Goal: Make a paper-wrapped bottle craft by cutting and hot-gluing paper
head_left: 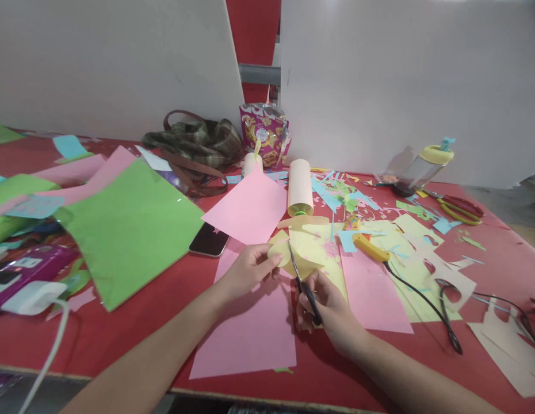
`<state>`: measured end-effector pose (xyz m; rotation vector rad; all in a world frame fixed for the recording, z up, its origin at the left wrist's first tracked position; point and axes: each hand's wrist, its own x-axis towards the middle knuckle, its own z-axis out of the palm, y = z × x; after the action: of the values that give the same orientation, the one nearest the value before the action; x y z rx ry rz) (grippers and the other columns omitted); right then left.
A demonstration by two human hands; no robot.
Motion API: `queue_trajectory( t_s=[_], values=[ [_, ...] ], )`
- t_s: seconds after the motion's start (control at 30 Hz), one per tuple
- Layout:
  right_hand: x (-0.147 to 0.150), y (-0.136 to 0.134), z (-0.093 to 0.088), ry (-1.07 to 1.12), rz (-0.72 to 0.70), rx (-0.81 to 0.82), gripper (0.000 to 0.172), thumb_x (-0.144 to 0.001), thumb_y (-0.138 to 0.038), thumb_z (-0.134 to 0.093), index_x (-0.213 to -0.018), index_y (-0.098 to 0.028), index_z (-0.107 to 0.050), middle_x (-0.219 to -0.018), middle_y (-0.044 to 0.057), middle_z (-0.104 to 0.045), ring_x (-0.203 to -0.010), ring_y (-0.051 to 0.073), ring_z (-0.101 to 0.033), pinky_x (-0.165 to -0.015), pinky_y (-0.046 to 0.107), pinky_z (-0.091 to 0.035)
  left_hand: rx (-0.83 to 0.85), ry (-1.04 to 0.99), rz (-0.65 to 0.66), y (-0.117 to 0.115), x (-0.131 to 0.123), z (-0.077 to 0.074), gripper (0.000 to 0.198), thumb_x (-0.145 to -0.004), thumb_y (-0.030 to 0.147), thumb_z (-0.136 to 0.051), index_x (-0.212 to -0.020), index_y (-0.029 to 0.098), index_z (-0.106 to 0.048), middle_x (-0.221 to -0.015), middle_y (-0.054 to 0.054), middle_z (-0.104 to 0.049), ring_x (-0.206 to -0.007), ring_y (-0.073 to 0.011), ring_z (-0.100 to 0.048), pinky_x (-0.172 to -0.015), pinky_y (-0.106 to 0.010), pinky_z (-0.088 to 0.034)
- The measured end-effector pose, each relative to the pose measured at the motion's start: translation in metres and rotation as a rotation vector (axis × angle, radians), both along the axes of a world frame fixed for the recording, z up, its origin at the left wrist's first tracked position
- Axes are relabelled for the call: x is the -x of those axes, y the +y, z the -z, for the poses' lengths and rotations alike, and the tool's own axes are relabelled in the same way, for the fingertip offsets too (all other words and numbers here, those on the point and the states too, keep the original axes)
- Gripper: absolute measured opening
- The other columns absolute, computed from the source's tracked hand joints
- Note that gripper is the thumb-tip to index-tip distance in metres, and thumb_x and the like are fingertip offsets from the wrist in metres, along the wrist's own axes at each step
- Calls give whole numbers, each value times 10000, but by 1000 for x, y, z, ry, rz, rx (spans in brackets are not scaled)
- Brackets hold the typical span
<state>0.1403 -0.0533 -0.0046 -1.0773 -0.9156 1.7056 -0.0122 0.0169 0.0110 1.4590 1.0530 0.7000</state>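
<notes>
Near the middle of the table, my left hand (255,267) pinches a small piece of pale yellow paper (279,253). My right hand (325,302) is closed round the dark handles of a pair of scissors (297,267), whose blades reach up to the yellow paper. Whether the blades are cutting through it is hard to make out. Beneath my hands lies a sheet of pink paper (250,339). Just beyond them are another pink sheet (250,207) and a cream-coloured paper roll (300,184) with green at its near end.
A large green sheet (133,230) and a phone (209,238) lie to the left. On the right are a yellow glue gun (371,248) with a black cable, paper scraps, red-handled scissors (461,210) and a clear jar (425,167). A snack bag (266,135) stands behind.
</notes>
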Motion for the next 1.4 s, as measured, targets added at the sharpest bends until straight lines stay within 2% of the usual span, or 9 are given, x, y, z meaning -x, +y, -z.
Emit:
queue_trajectory(
  t_s=[0.2, 0.47, 0.7, 0.8, 0.97, 1.13, 1.4],
  values=[
    [0, 0, 1, -30, -7, -3, 355, -696, -367, -578, -666, -230, -253, -419, -122, -434, -335, 63, -441, -324, 152, -307, -26, -45, -18, 0, -1, -2, 258, -749, 309, -436, -542, 155, -441, -501, 39, -425, -452, -71, -402, -462, -210, -338],
    [2, 0, 6, 43, -45, -45, 337, -721, -364, -570, -664, -226, -268, -425, -122, -412, -324, 54, -394, -363, 177, -303, -38, -7, 10, -1, -1, -6, 267, -754, 329, -438, -555, 151, -447, -510, 41, -414, -462, -69, -391, -462, -200, -326],
    [-3, -3, 9, 44, -71, -34, 322, -705, -412, -579, -703, -225, -317, -505, -90, -460, -377, 66, -431, -400, 198, -298, -18, 36, 152, -1, 2, -5, 292, -771, 352, -427, -560, 151, -441, -570, 11, -460, -495, -79, -424, -418, -182, -317],
    [-2, -2, 8, 61, -59, -34, 328, -699, -413, -584, -688, -225, -315, -490, -97, -435, -374, 65, -414, -405, 203, -298, -30, 40, 174, 0, 3, -4, 303, -772, 344, -424, -540, 150, -440, -587, -5, -489, -502, -82, -436, -405, -179, -313],
    [-1, -2, 4, 102, -44, -41, 329, -701, -373, -595, -672, -225, -303, -467, -115, -394, -365, 51, -382, -404, 191, -297, -19, 22, 125, -1, 3, -5, 289, -757, 344, -450, -546, 146, -461, -551, 10, -489, -489, -79, -434, -445, -194, -329],
    [-1, -1, 3, 96, -46, -39, 333, -703, -356, -597, -661, -226, -293, -441, -120, -386, -354, 56, -391, -399, 192, -304, 5, -65, 52, -1, 1, -5, 211, -750, 315, -471, -639, 140, -506, -566, 31, -469, -503, -72, -426, -479, -195, -328],
    [-1, -1, 2, 74, -45, -41, 345, -707, -364, -587, -653, -225, -276, -428, -113, -423, -343, 57, -396, -382, 184, -297, -103, -45, -62, 3, 2, -2, 261, -765, 293, -446, -547, 153, -422, -512, 52, -395, -485, -66, -380, -494, -201, -310]
  ],
)
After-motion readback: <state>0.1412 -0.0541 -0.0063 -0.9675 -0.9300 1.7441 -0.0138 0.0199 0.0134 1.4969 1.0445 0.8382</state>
